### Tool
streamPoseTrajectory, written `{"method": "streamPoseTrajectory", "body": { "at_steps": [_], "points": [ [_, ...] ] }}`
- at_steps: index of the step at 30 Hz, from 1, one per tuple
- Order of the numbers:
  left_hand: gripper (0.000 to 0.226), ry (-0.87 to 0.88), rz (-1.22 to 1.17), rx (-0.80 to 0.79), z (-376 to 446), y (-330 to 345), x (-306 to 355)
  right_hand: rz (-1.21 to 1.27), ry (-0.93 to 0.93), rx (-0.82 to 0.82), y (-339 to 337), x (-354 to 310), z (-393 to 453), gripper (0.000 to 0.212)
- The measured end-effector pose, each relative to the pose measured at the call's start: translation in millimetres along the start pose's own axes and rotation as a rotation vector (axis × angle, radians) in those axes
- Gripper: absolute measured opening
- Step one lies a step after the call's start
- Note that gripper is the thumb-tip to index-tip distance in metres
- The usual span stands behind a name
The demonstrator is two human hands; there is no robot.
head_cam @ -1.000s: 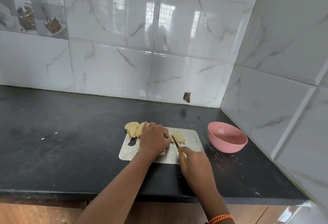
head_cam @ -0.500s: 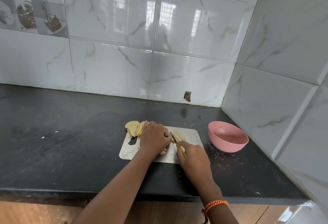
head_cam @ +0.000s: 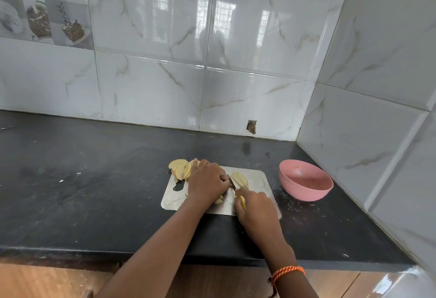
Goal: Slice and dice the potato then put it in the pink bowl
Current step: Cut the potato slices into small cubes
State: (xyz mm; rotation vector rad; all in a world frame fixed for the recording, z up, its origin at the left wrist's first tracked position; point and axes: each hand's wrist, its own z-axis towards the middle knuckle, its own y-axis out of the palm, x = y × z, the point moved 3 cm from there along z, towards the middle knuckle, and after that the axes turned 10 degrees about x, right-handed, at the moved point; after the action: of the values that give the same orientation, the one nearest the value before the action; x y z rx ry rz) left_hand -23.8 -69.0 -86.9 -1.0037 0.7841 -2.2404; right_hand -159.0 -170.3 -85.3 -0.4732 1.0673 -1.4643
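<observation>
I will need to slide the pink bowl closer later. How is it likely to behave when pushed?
The pink bowl looks like thin plastic, so it is probably light and should slide easily on the smooth dark counter. It appears to hold no potato yet, so nothing weighs it down. It already sits tilted, so a push near the rim may rock or tip it.

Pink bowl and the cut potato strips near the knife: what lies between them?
In the head view, only the bare right part of the steel cutting board and a crumb-speckled strip of black countertop separate the potato strips from the round pink bowl.
</observation>
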Motion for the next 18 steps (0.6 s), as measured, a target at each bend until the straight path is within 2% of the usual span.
{"method": "streamPoseTrajectory", "body": {
  "at_steps": [9, 12, 18],
  "points": [
    [0.016, 0.006, 0.026, -0.012, 0, -2, 2, 0.038, 0.002, -0.019, -19, 15, -33, 0.029],
    [0.017, 0.003, 0.025, -0.009, -1, -1, 1, 0.023, 0.039, 0.024, -21, 28, -42, 0.029],
    [0.016, 0.031, 0.034, -0.012, 0, -1, 0, 0.15, 0.084, 0.124, -24, 41, -32, 0.034]
  ]
}}
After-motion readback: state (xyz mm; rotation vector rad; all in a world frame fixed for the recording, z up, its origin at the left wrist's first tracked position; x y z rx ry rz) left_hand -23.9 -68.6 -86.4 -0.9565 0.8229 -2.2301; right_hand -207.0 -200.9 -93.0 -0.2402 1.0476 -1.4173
